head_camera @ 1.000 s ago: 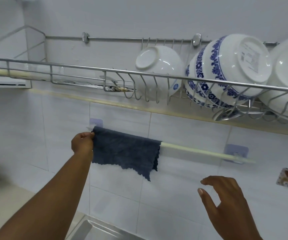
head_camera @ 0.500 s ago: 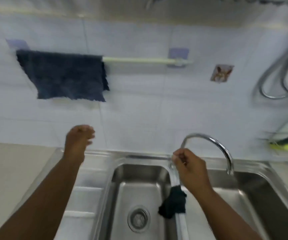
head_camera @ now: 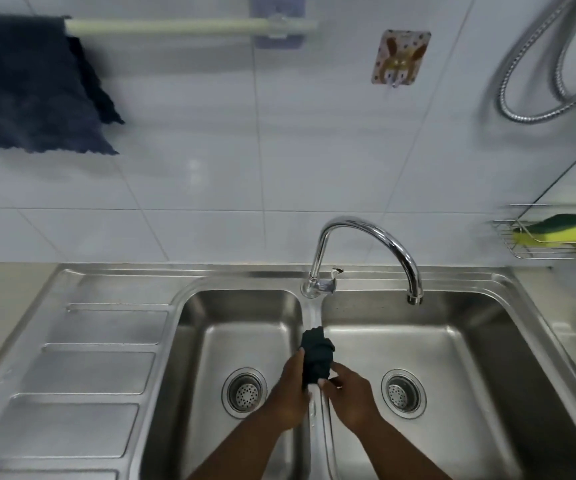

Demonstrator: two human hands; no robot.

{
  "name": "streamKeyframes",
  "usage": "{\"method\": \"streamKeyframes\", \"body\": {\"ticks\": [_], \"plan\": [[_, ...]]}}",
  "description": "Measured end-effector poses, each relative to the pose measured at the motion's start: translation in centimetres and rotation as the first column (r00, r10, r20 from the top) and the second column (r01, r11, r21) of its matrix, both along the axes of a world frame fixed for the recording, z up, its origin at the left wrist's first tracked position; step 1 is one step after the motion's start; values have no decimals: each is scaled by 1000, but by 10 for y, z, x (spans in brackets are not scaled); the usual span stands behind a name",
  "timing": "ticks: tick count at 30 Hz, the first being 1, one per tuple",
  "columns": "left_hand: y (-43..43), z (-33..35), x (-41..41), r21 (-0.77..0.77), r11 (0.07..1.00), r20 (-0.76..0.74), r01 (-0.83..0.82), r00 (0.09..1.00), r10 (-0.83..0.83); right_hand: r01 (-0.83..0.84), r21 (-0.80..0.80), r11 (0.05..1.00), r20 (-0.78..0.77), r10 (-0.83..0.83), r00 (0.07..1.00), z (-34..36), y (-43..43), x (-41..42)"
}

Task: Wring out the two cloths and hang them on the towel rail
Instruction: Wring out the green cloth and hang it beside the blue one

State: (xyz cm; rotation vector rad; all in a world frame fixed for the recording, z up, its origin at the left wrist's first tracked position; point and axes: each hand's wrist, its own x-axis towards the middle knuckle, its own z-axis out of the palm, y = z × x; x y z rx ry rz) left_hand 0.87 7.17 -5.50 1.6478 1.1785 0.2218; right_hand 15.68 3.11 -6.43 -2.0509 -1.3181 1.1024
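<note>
**Both hands on the second cloth at the sink divider**

Head view: a dark bunched cloth [head_camera: 317, 355] lies over the ridge between the two basins of the steel sink [head_camera: 113, 344]. The left hand [head_camera: 291, 386] presses against its left side, fingers curled round it. The right hand [head_camera: 347, 393] meets it from the right, fingertips pinching its lower edge; both hands grip the cloth, neither spread wide. High on the tiled wall, a blue cloth [head_camera: 26, 88] hangs draped over the left part of the towel rail [head_camera: 182, 26], whose right part is bare. The tap [head_camera: 366, 244] arches over the right basin. At the right edge a yellow and green sponge [head_camera: 563, 232] sits in a wire basket [head_camera: 522, 252].
</note>
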Motion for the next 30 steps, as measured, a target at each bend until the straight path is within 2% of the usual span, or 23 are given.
{"method": "streamKeyframes", "body": {"ticks": [3, 6, 8, 10, 13, 18, 21, 26, 28, 30], "plan": [[9, -19, 1, -2, 993, -86, -117, 989, 116, 10, 102, 995, 94, -19, 995, -10, 0, 5], [18, -16, 2, 5, 997, -97, -82, 992, 82, -136, 169, 976, 145, 111, 983, -8, 6, 12], [18, -8, 4, 15, 998, -132, -62, 989, 63, -302, 118, 946, 152, 283, 947, -4, 13, 16], [16, -5, 2, 94, 993, -188, -77, 978, 94, -409, 57, 911, 239, 385, 891, -2, 19, 20], [7, -5, -4, 232, 973, -246, -6, 967, 65, -466, -33, 884, 441, 432, 787, 2, 21, 26], [-20, 14, -8, 237, 969, -295, 70, 956, 3, -601, 12, 799, 541, 500, 676, 5, 3, 32], [-29, 33, -7, 242, 967, -268, 80, 963, -13, -612, 28, 790, 464, 532, 708, 28, -5, 42], [-30, 100, 5, 235, 964, -284, 128, 957, -57, -519, 123, 846, 189, 493, 849, 90, -16, 76], [-30, 130, 9, 232, 972, -162, 42, 987, -3, -444, 187, 876, 62, 441, 895, 117, -23, 88], [-33, 156, 16, 184, 981, 26, -64, 998, 60, -417, 248, 875, -23, 435, 900, 141, -30, 100]]}}
